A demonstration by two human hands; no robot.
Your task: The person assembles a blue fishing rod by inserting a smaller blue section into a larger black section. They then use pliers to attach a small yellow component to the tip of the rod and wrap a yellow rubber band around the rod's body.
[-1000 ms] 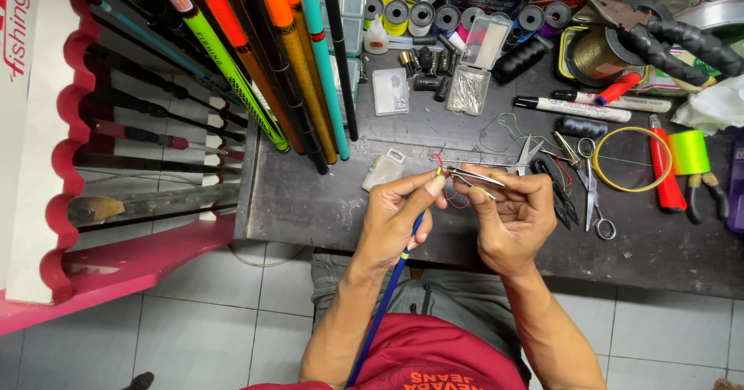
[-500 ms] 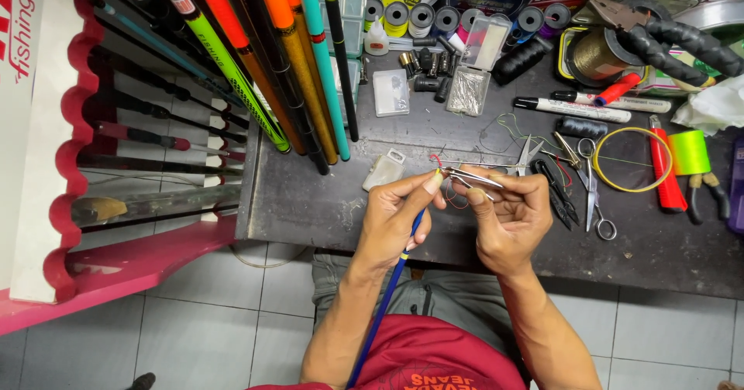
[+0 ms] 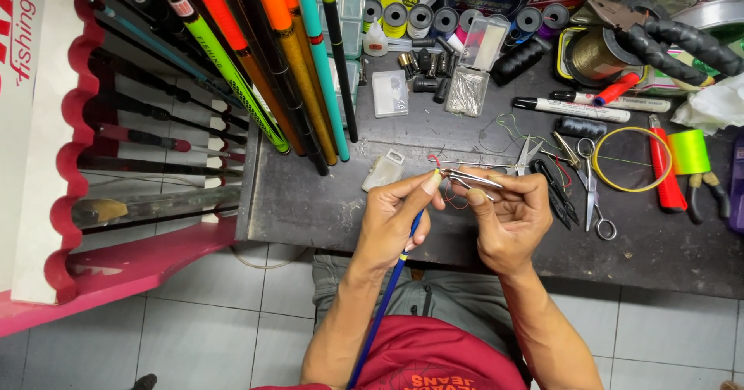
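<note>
Overhead, a dark workbench [image 3: 310, 204] held spools and scissors [image 3: 593, 196]. Above its near edge, the left hand [image 3: 395, 219] pinched a blue rod [image 3: 387, 297] at its tip, and the right hand [image 3: 508, 219] pinched a thin metal guide [image 3: 473, 177] against it.

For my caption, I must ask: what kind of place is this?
Probably a fishing tackle repair bench: coloured fishing rods in a rack, line spools, scissors on the dark worktable.
</note>
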